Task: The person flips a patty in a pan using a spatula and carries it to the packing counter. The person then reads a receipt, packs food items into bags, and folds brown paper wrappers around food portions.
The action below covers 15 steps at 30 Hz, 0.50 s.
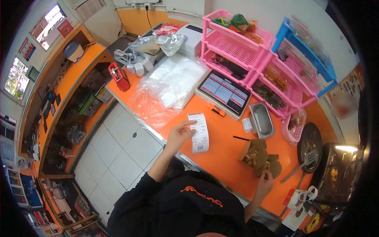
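My left hand [181,135] holds a long white printed receipt [201,138] by its left edge, with the fingertips over the paper. The receipt is above the orange table or resting on it; I cannot tell which. My right hand [265,185] is at the near side of an open brown paper food box [276,168], fingertips drawn together. Whether they pinch food or the box's edge is unclear. Pieces of food [252,158] fill the box's other part, to the upper left. A thin black stick [241,138] lies just beyond it.
A tablet [225,93] stands at the back, with an orange cutter [216,110] before it. Clear plastic bags [169,79] lie at the left. Pink baskets [237,49] and a metal tray [262,120] are at the right, near a pan [310,138] and spatula [310,158].
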Each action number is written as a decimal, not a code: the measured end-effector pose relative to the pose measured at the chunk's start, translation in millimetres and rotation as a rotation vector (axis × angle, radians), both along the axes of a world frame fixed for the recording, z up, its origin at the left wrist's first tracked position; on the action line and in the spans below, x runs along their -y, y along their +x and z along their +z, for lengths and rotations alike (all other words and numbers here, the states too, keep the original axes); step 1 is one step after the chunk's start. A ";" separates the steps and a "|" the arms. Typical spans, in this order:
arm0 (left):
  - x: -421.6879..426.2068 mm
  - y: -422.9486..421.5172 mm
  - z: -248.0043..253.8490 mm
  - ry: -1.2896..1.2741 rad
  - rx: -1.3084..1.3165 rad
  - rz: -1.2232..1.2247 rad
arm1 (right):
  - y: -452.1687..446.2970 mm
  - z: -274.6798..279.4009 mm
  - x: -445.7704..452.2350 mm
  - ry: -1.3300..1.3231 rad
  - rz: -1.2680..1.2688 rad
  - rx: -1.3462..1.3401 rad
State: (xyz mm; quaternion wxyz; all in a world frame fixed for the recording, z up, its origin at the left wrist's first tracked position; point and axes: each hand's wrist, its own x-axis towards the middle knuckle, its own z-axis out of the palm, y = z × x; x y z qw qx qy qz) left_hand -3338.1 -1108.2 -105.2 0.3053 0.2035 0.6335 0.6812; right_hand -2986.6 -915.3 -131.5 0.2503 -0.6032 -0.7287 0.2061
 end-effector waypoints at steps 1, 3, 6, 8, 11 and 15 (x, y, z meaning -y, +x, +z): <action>-1.6 -12.9 -2.2 0.008 0.001 -0.012 | -8.0 7.1 -0.9 -0.048 -0.007 -0.064; -7.8 -43.3 -11.6 0.005 -0.051 -0.057 | -26.1 30.0 -2.1 0.073 -0.057 -0.058; -23.7 -96.6 -45.9 -0.082 -0.219 -0.183 | -76.3 70.6 5.8 0.139 -0.068 -0.253; -27.6 -124.8 -71.5 -0.206 -0.337 -0.304 | -128.2 92.1 8.4 0.181 -0.026 -0.342; -15.8 -150.3 -101.6 -0.111 -0.654 -0.401 | -228.9 116.2 16.3 0.262 0.127 -0.290; 31.0 -175.5 -60.9 -0.085 -0.347 -0.634 | -395.6 124.6 15.1 0.213 0.623 -0.359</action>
